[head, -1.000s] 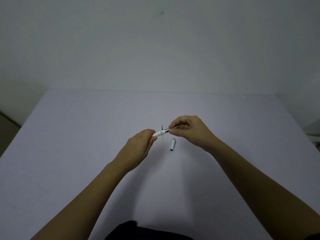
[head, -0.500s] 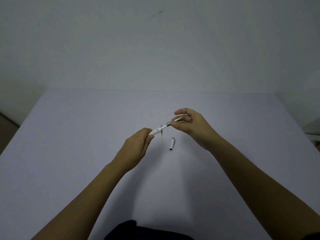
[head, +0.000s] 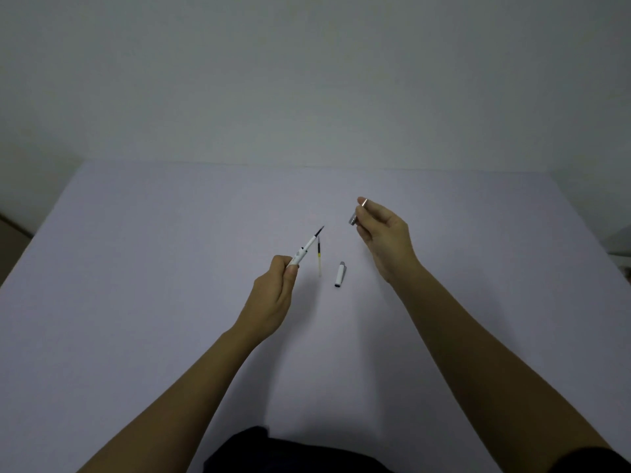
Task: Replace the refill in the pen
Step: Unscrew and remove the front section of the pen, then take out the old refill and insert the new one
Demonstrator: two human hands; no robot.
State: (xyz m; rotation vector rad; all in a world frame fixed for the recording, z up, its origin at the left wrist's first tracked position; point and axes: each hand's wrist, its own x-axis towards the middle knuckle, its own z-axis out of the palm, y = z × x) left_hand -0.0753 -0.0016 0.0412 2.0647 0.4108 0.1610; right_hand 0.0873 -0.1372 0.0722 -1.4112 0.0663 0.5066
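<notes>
My left hand (head: 273, 298) grips the white pen barrel (head: 302, 255), which points up and to the right with a dark refill tip (head: 320, 230) sticking out of its open end. My right hand (head: 384, 235) is apart from it, up and to the right, and pinches the small silver tip section (head: 354, 218) of the pen between thumb and fingers. A loose refill (head: 319, 259), dark at the top and pale yellow lower down, lies on the table just right of the barrel. The white pen cap (head: 340, 274) lies beside that refill.
The pale lilac table (head: 136, 268) fills the view, with a plain wall behind its far edge. A dark piece of clothing (head: 259, 448) shows at the bottom edge.
The silver tip section has come off the barrel. My right hand has carried it up and to the right, and the refill's tip now stands bare in the barrel.
</notes>
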